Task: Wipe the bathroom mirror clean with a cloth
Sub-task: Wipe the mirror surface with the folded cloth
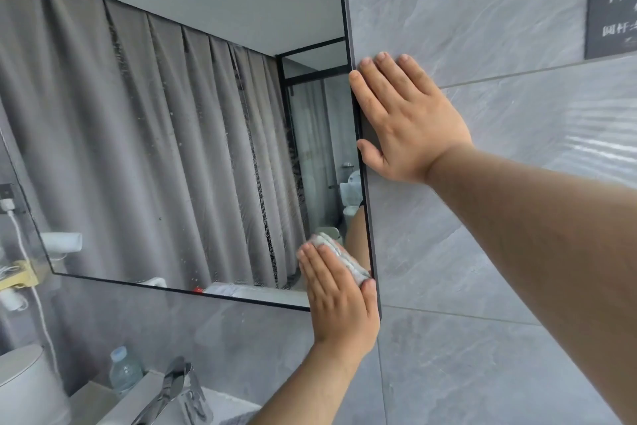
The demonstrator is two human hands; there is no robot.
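A large black-framed mirror [172, 121] hangs on the grey tiled wall and reflects grey curtains. Vertical streaks of droplets run down its glass right of the middle. A small whitish-grey cloth [339, 257] lies against the glass in the mirror's lower right corner. My left hand [339, 300] presses it flat there with straight fingers, thumb beside the frame's right edge. My right hand [405, 118] rests flat, fingers spread, on the wall tile, with its thumb side touching the mirror's right edge.
Below the mirror are a chrome faucet [169, 390], a plastic water bottle [124, 371] and a white round container [27, 386]. At the left, a white cable [26, 252] hangs from a wall socket. A dark sign [612, 4] is on the tiles at upper right.
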